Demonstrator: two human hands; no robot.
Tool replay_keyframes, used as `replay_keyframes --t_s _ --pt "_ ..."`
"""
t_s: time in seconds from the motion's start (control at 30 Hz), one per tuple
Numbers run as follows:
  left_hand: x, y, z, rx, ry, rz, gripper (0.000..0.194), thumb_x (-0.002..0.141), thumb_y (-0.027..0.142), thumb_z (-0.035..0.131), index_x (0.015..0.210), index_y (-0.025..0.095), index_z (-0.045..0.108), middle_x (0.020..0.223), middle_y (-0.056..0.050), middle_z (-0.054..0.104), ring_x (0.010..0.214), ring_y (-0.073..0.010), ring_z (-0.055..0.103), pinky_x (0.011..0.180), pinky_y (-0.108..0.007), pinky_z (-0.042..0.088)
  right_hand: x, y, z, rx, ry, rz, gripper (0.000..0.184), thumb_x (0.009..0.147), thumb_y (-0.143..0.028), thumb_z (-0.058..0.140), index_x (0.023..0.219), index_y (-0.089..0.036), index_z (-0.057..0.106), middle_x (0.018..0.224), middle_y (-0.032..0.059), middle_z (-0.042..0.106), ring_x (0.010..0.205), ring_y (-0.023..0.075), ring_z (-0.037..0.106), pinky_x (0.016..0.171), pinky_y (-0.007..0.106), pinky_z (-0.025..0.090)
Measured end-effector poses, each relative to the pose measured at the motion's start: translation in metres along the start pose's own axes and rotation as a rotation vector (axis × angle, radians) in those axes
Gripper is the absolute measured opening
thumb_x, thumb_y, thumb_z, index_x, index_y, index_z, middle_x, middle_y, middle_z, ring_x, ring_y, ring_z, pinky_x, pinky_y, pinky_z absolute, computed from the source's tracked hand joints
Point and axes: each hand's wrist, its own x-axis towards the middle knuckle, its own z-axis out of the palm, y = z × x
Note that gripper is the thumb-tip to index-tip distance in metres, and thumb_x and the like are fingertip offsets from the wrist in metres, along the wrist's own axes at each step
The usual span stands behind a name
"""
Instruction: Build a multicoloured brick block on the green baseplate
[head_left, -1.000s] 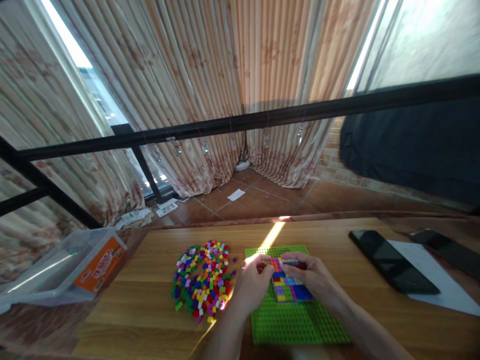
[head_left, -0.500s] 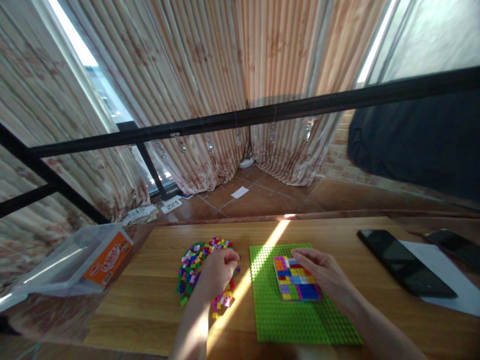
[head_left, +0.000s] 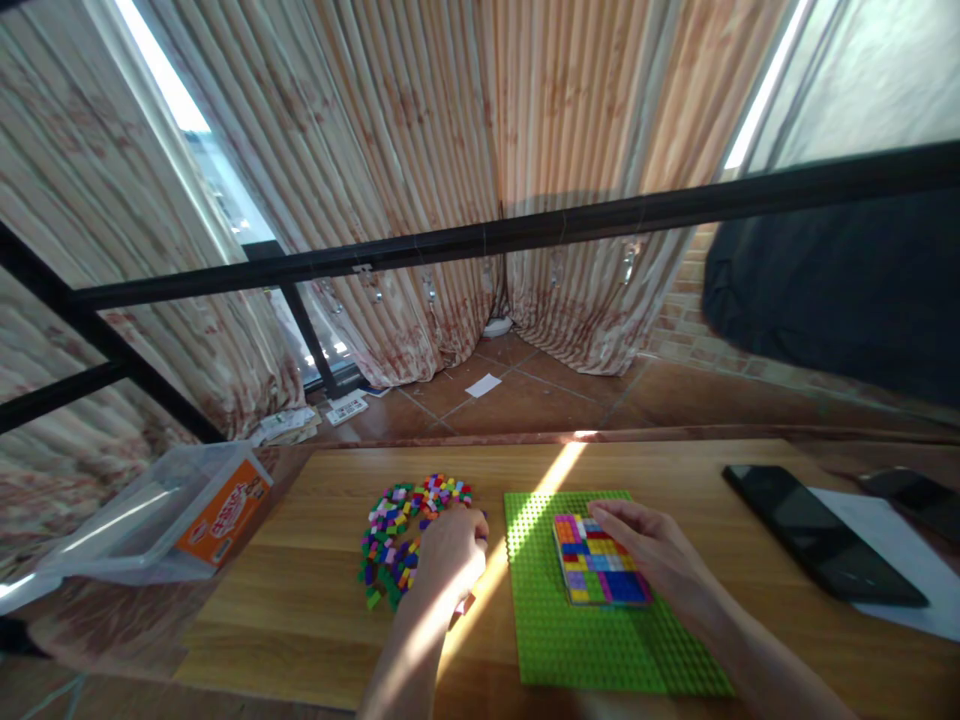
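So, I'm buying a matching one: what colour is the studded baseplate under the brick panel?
The studded baseplate is green; the head view shows it.

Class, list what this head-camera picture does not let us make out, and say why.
All in the head view:
Left hand: fingertips, and whether they hold anything, hidden behind the hand itself.
Brick pile: part hidden by the left hand.
Brick panel: far right corner, covered by the right hand.
Orange label: smaller print, too small to read.
Rightmost dark device: end cut off by the right edge.

Bare forearms (head_left: 405,655), bare left hand (head_left: 454,550), bare right hand (head_left: 649,538)
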Motion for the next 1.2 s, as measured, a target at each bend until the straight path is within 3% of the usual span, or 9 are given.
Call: replay_keyframes --t_s 0.13,0.27,0.53,0.77,1.2 --pt "0.000 0.009 -0.001 -0.040 0.007 0.011 0.015 0.071 0.015 0.054 0.069 0.020 0.067 0.069 -0.003 0.067 0.067 -0.0172 0.059 0.062 -0.025 0.037 0.005 0.006 -0.004 -0.026 0.091 -0.095 0.042 0.065 -0.054 0.069 0.082 -0.016 0.072 0.072 0.0054 0.072 0.062 0.0191 0.065 0.057 0.030 0.052" --pt "-0.002 0.022 0.002 -0.249 -0.049 0.041 0.015 0.075 0.021 0.051 0.076 0.019 0.067 0.070 -0.001 0.067 0.067 -0.0151 0.059 0.060 -0.023 0.038 0.008 0.009 -0.010 -0.174 0.273 -0.313 0.036 0.073 -0.050 0.064 0.087 -0.018 0.072 0.089 0.0082 0.074 0.082 0.0241 0.067 0.076 0.036 0.051" --pt "-0.008 0.052 0.013 -0.450 -0.045 0.219 0.022 0.080 0.022 0.050 0.090 0.022 0.070 0.086 0.000 0.068 0.081 -0.0151 0.060 0.073 -0.024 0.045 -0.017 -0.007 0.001 -0.402 0.104 -0.504 0.024 0.085 -0.041 0.053 0.088 -0.023 0.070 0.092 0.0051 0.071 0.088 0.0212 0.064 0.079 0.032 0.049" --pt "-0.016 0.071 0.017 -0.381 -0.027 0.326 0.021 0.082 0.016 0.051 0.098 0.023 0.061 0.090 0.000 0.068 0.084 -0.0153 0.061 0.077 -0.026 0.045 -0.026 -0.014 0.007 -0.421 -0.080 -0.512 0.022 0.087 -0.036 0.052 0.090 -0.025 0.071 0.085 0.0025 0.070 0.077 0.0173 0.063 0.072 0.029 0.049" --pt "-0.018 0.078 0.032 -0.237 0.082 0.455 0.031 0.086 0.012 0.045 0.114 0.024 0.052 0.102 -0.002 0.067 0.094 -0.0166 0.062 0.083 -0.030 0.048 -0.023 -0.010 0.010 -0.230 -0.095 -0.381 0.015 0.081 -0.031 0.058 0.081 -0.021 0.069 0.075 0.0010 0.070 0.069 0.0157 0.062 0.066 0.026 0.048"
